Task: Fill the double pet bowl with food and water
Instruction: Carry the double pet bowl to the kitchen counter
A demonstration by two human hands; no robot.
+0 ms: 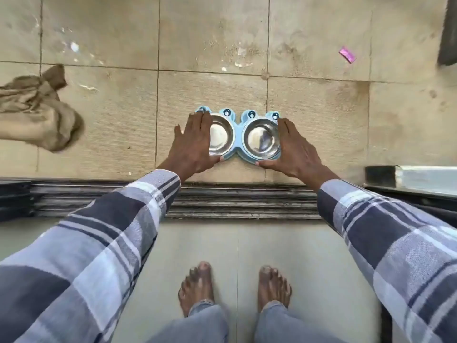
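The double pet bowl [238, 131] is a light-blue frog-shaped plastic holder with two shiny steel bowls, both bare inside. It sits on the beige tiled floor just beyond a door track. My left hand [194, 144] grips the holder's left end, fingers over its far rim and thumb at the near edge. At the right end my right hand [295, 147] holds it the same way. No food or water container is in view.
A crumpled brown sack [37, 107] lies on the floor at the left. A small pink wrapper [347, 54] lies far right. The sliding-door track [222, 199] runs across between the bowl and my bare feet [235, 285]. A dark ledge [408, 179] sits at right.
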